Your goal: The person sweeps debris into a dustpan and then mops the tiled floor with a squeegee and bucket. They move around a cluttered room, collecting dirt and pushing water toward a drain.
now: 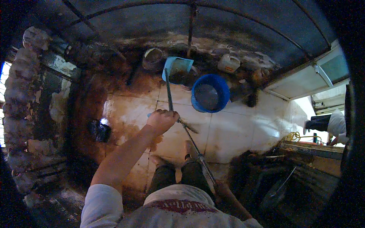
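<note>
My left hand (162, 121) is closed around a thin rod (169, 97), which reaches up to a light-blue plastic dustpan (182, 63); the dustpan looks joined to it. Dark matter shows in or behind the pan. Lower right, my right hand (220, 187), dim and partly hidden, grips the end of a long pole (202, 159). This pole slants up to a narrow bar-like head (189, 127) on the tiled floor, passing below my left hand, which hides part of it. Right of the dustpan stands a blue bucket (210, 93) with greyish contents.
Brown wet dirt covers the floor (125, 105) on the left, near a dark shiny lump (99, 130). A round container (153, 58) and a white tub (229, 63) line the wall. Another person's leg (318, 123) shows by the open door (308, 74), beside a yellow hose (292, 136).
</note>
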